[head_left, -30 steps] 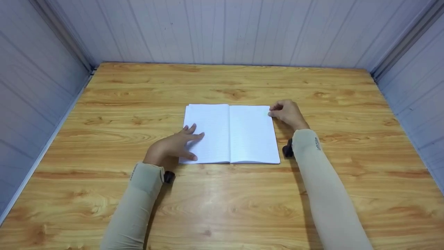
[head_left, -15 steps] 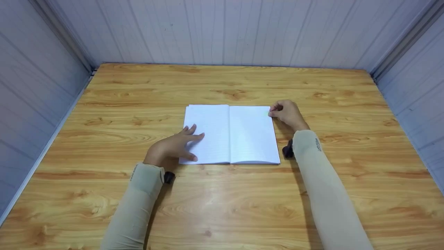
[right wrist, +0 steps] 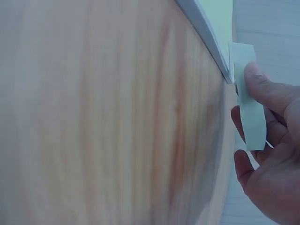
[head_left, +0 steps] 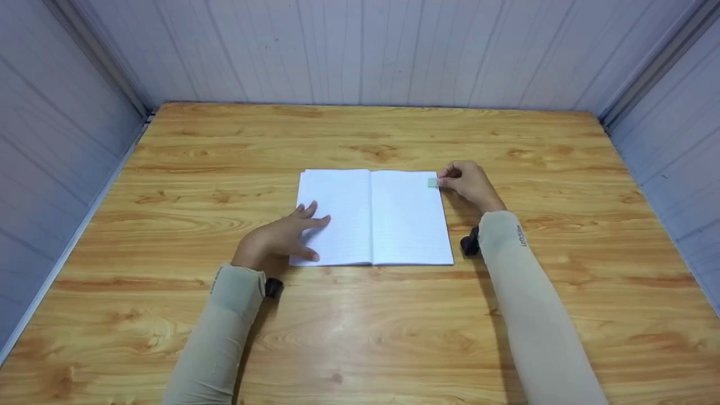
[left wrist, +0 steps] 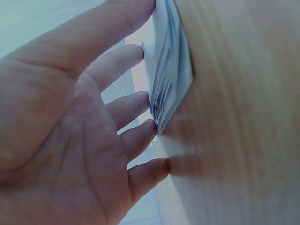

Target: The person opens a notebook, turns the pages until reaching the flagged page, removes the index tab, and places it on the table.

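An open notebook point(head_left: 406, 225) with lined white pages lies flat in the middle of the table. My left hand point(head_left: 284, 233) rests on the left page with its fingers spread; the left wrist view shows those fingertips along the edge of the page stack point(left wrist: 171, 75). At the upper right corner of the right page, my right hand point(head_left: 468, 184) pinches a small pale green sticky note point(head_left: 432, 183). In the right wrist view the sticky note point(right wrist: 250, 103) is a narrow strip under the thumb, beside the notebook's corner, with part of it over the page.
The wood-grain table point(head_left: 360, 332) extends around the notebook on all sides. White panel walls point(head_left: 337, 50) stand behind it and at both sides. A small black device point(head_left: 274, 287) sits at the left wrist, another black device point(head_left: 469, 242) at the right.
More of the green sticky note now shows past my right fingertips, and the right hand has shifted very slightly. The left hand stays in place on the left page.
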Action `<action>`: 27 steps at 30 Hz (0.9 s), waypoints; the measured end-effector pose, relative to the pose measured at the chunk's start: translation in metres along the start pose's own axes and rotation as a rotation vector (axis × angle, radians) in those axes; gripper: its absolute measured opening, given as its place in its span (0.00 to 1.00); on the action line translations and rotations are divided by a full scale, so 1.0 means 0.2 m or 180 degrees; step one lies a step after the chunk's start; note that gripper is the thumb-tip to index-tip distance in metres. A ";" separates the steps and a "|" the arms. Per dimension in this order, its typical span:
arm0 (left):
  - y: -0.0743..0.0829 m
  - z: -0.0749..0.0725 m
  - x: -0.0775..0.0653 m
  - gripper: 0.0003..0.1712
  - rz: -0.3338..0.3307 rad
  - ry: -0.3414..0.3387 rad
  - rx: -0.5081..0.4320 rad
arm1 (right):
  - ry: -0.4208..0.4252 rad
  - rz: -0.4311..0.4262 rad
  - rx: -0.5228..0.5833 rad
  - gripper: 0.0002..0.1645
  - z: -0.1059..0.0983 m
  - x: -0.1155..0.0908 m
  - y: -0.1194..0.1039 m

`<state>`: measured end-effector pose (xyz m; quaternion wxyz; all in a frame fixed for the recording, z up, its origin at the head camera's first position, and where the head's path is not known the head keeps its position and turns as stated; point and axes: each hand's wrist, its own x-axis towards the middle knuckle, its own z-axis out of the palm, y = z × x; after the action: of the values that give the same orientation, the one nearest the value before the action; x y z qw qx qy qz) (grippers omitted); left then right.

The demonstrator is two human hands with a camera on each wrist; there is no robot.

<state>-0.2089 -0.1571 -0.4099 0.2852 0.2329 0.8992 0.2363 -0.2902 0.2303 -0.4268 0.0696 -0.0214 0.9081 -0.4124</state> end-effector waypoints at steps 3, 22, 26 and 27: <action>-0.01 0.00 0.01 0.48 -0.0027 0.0000 0.0012 | 0.0017 -0.0013 -0.0002 0.09 -0.01 -0.01 0.00; 0.00 -0.01 0.00 0.48 -0.0048 -0.0001 0.0009 | 0.0043 -0.0032 0.0008 0.11 -0.08 -0.04 0.02; 0.00 0.00 0.00 0.48 -0.0077 -0.0004 0.0005 | 0.0023 0.0033 -0.0036 0.12 -0.10 -0.04 0.05; -0.01 0.00 0.01 0.48 -0.0079 -0.0005 0.0008 | 0.0021 0.0058 -0.0053 0.13 -0.11 -0.04 0.05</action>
<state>-0.2103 -0.1577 -0.4109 0.2885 0.2222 0.9021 0.2314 -0.2845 0.2537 -0.4198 0.0701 -0.0124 0.9119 -0.4043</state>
